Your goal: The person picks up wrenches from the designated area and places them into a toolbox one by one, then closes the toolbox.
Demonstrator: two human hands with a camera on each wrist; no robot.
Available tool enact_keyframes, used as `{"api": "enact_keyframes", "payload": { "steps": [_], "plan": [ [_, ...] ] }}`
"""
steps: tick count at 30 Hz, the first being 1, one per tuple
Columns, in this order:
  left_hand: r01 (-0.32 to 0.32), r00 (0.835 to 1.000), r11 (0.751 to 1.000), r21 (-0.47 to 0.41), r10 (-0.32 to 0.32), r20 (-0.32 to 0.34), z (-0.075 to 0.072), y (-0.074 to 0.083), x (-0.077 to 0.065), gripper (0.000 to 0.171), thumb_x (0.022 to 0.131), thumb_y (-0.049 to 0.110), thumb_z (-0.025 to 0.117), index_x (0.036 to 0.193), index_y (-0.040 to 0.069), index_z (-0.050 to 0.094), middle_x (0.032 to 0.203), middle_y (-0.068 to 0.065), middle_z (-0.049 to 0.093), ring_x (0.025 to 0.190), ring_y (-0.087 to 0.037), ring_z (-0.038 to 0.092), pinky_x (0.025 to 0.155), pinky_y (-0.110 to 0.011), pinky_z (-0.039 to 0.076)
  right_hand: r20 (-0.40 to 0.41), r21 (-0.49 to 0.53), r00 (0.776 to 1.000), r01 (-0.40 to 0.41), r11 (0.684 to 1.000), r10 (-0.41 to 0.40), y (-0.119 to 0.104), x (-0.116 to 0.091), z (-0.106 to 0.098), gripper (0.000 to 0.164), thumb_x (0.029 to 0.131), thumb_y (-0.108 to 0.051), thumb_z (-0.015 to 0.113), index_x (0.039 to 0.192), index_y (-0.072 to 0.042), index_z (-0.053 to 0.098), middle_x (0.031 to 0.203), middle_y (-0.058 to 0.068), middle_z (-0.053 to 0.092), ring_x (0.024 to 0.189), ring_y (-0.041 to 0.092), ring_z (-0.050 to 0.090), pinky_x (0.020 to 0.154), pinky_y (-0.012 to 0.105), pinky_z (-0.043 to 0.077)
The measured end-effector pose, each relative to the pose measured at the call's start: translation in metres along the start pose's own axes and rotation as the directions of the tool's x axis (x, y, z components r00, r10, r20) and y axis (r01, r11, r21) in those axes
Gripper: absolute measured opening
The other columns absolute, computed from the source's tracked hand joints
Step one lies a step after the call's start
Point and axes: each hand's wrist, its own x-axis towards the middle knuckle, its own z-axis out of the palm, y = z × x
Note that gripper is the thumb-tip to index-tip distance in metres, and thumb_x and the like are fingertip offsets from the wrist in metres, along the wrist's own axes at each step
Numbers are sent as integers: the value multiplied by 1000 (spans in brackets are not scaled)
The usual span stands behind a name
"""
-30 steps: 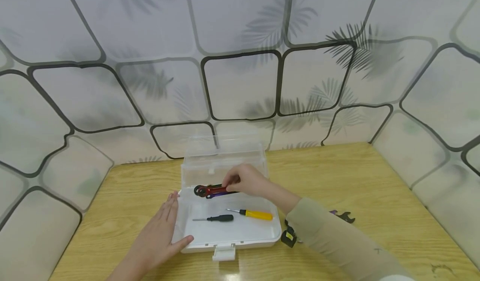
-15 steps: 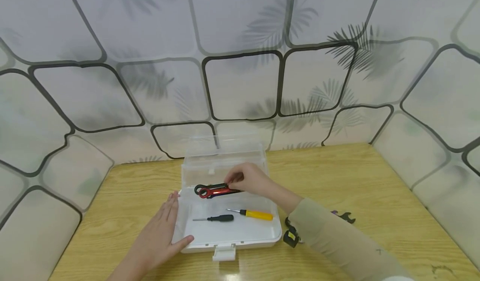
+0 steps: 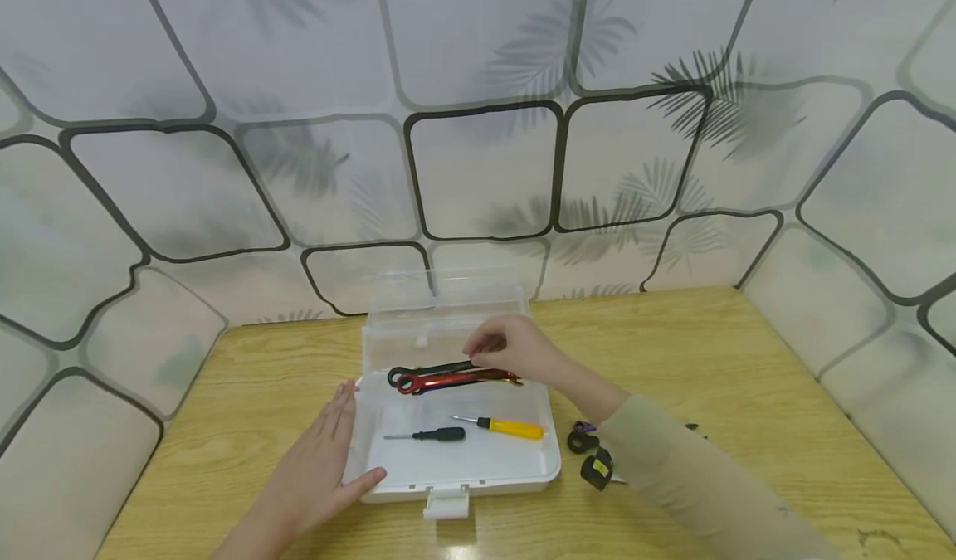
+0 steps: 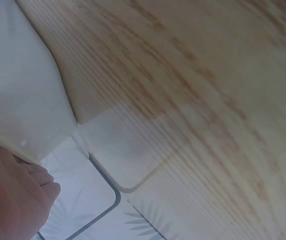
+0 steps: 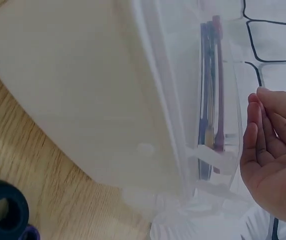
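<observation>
At the centre of the head view, below mid-frame, the right hand (image 3: 519, 348) is raised off the red wrench (image 3: 451, 377); one second earlier, its thumb and fingers pinch this wrench. The wrench's far end, formerly covered, is now exposed toward the centre right. The right wrist view shows the hand empty: fingers loosely curved, thumb tip meeting the fingertips, nothing between them.

Current position: the red wrench lies at the rear of the open white box (image 3: 418, 466), grouped with the black wrench (image 3: 433, 370) and at least one darker wrench partly hidden beneath. The hand covers the black wrench's right end. Judged from this, placement of the red wrench is complete and the group is released.

At the lower left of the frame, the left hand (image 3: 317, 460) is unchanged: fingers extended along the box's left side, thumb at its front corner, nothing gripped. It appears to steady the box.

Unchanged items: the black screwdriver (image 3: 446, 435) and yellow screwdriver (image 3: 515, 429) lie in the box, forward of the wrenches. The translucent lid (image 3: 478, 319) stands raised behind.

To the right of the box, the tape measure (image 3: 597, 469) on the counter (image 3: 284, 369) shows slightly farther right than before, beside the sleeve (image 3: 709, 477); contact with the sleeve is possible.
</observation>
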Motion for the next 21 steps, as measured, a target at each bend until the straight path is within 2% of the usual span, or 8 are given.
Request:
{"api": "enact_keyframes", "payload": {
  "steps": [6,12,21],
  "plan": [
    [-3,1000,1000,6,3,-6,0,0,0,107,93,64,69,156,-16,36,170,-29,32,156,-46,38,125,-57,42,-15,14,1000,-6,1000,6,5,-7,-8,12,95,-4,76,107,-1,80,103,12,80,86,11,72,78,21,62],
    [-2,1000,1000,2,2,-4,0,0,0,107,93,63,69,157,-16,35,170,-29,32,156,-46,38,125,-57,42,-25,49,999,-34,998,36,11,-16,-16,14,95,-2,75,108,0,79,103,14,80,82,9,69,70,20,61],
    [-1,1000,1000,9,1,-10,1,0,0,108,92,64,70,157,-15,34,170,-29,33,155,-45,39,125,-56,42,-54,63,997,-54,997,58,19,-31,-30,13,95,-1,75,107,3,78,99,16,80,81,10,71,73,20,61]
  ]
}}
